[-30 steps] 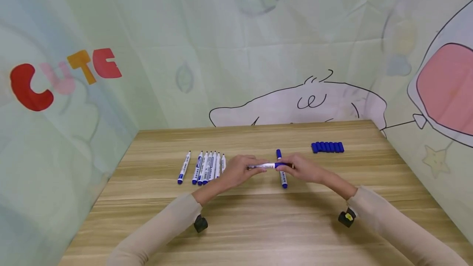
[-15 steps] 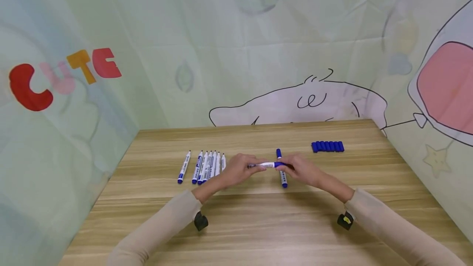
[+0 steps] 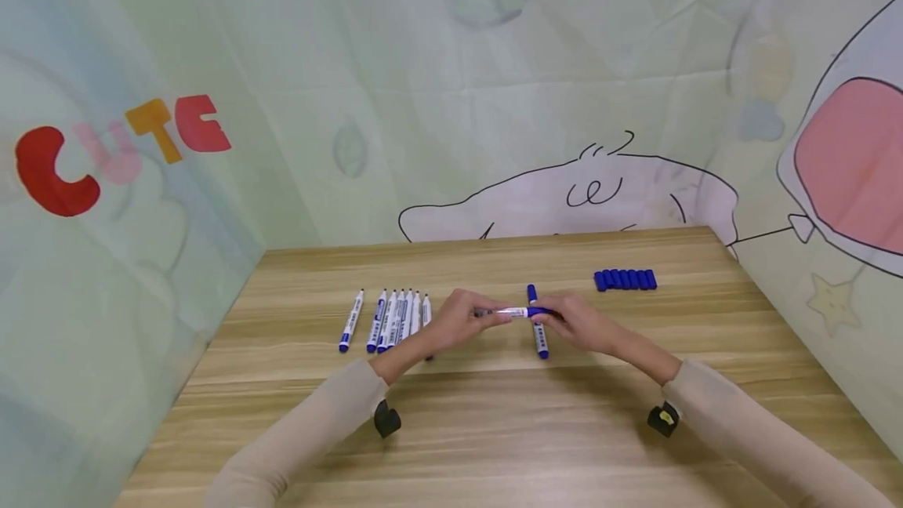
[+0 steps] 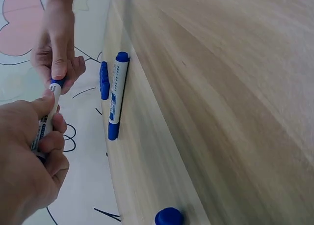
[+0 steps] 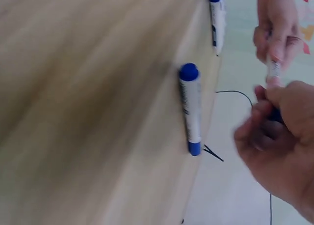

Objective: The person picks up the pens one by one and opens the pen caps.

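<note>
Between my two hands a white marker (image 3: 513, 312) with a blue cap lies level, raised over the table. My left hand (image 3: 455, 321) grips the white barrel, thumb along one side and fingers curled round it, as the left wrist view shows. The blue cap end (image 3: 539, 310) is pinched between thumb and fingers of my right hand (image 3: 582, 323). Under the held marker, a capped marker (image 3: 541, 342) lies on the table, pointing away from me; the right wrist view shows the same capped marker (image 5: 191, 109) near my right hand.
Several uncapped white markers (image 3: 400, 318) lie in a row left of my left hand, with one uncapped marker (image 3: 351, 320) apart at the far left. Several blue caps (image 3: 625, 280) are lined up at the back right of the wooden table (image 3: 487, 445). A printed curtain (image 3: 324, 61) hangs behind.
Both hands have stayed on the marker, rising very slightly. The loose markers and caps have not moved.
</note>
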Demonstrator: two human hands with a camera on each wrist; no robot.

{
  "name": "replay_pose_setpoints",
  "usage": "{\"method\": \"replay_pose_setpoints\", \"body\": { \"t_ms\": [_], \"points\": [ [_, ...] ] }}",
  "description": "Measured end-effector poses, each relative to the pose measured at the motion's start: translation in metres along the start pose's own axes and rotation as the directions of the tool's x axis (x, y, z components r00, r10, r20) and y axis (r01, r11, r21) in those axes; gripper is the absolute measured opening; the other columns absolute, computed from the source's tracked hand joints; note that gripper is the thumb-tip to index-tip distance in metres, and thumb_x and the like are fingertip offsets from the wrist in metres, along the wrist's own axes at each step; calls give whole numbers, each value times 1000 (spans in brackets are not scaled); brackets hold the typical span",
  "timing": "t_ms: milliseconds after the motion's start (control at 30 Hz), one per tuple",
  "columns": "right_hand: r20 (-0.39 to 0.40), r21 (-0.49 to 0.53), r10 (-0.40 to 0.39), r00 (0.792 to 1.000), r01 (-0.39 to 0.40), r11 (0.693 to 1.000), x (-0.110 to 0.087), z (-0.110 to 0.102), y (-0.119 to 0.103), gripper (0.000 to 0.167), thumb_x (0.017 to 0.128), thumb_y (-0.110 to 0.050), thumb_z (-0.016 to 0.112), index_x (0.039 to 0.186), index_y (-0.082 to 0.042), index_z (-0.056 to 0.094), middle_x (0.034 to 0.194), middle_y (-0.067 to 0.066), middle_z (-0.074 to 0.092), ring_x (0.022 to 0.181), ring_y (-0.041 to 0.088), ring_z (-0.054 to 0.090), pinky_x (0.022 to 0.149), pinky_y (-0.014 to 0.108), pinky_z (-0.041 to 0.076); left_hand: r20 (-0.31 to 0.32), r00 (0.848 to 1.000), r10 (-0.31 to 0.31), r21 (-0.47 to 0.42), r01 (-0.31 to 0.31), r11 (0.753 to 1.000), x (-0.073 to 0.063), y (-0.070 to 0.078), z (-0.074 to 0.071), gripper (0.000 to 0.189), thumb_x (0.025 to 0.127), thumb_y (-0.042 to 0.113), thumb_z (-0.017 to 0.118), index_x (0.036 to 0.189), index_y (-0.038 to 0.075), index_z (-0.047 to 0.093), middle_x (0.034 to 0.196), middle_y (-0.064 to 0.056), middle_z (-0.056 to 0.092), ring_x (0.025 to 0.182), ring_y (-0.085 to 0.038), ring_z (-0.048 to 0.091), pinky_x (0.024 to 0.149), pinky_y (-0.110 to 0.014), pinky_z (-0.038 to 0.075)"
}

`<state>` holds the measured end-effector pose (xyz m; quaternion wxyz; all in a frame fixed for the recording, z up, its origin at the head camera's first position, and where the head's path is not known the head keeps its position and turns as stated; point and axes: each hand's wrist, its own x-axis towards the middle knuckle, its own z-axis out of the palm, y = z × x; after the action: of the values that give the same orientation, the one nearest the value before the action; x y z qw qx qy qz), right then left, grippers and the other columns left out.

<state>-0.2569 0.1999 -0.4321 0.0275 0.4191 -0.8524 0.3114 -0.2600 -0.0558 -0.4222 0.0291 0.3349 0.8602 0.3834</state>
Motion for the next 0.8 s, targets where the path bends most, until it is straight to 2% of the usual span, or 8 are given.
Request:
{"method": "replay_pose_setpoints", "body": {
  "t_ms": [100,200,267,367,533,667,800],
  "points": [
    [131,90,31,991,-44,995,1,-4,1,19,105,-11,57,95,1,66,70,-2,51,61,-1,38,58,18,37,0,999,45,56,-45,997,-1,-1,1,28,94,22,75,119,10,76,99,-7,80,58,0,45,53,-15,38],
    [253,194,55,966,-107,975,1,-6,2,24,108,-12,50,104,5,66,70,-5,46,59,-1,37,57,18,35,-2,995,97,109,-96,989,-4,-3,3,28,92,22,76,119,12,77,97,-5,80,62,1,49,56,-15,40],
    [312,242,58,948,-138,961,0,-7,3,26,109,-12,46,111,5,66,69,-5,45,58,-1,37,56,18,34,-1,993,119,140,-118,983,-6,-3,4,29,92,23,76,120,14,77,96,-3,79,62,1,49,55,-14,40],
    [355,278,38,934,-144,950,1,-8,3,27,110,-12,44,109,6,64,69,1,48,59,-1,38,56,18,34,-5,988,154,178,-150,972,-8,-2,5,30,92,24,76,120,14,76,93,-2,78,61,1,47,54,-14,39],
    [342,256,33,939,-127,958,4,-12,1,24,108,-9,47,100,7,63,72,13,53,61,-1,40,58,18,36,-7,985,173,230,-167,959,-8,0,5,31,94,26,74,122,13,76,92,-1,77,61,1,45,55,-14,37],
    [288,153,76,955,-124,980,4,-13,-5,23,107,-10,51,102,7,65,72,5,52,61,-1,39,58,18,37,-3,987,162,253,-156,955,-7,2,5,30,96,27,72,122,13,76,86,0,75,58,2,40,54,-13,33],
    [215,53,105,971,-118,992,2,-10,-10,24,106,-12,54,111,7,67,70,0,51,59,-1,38,57,18,38,2,993,118,220,-116,969,-6,5,3,30,97,27,70,123,12,75,78,0,71,55,2,37,52,-14,31]
  ]
}}
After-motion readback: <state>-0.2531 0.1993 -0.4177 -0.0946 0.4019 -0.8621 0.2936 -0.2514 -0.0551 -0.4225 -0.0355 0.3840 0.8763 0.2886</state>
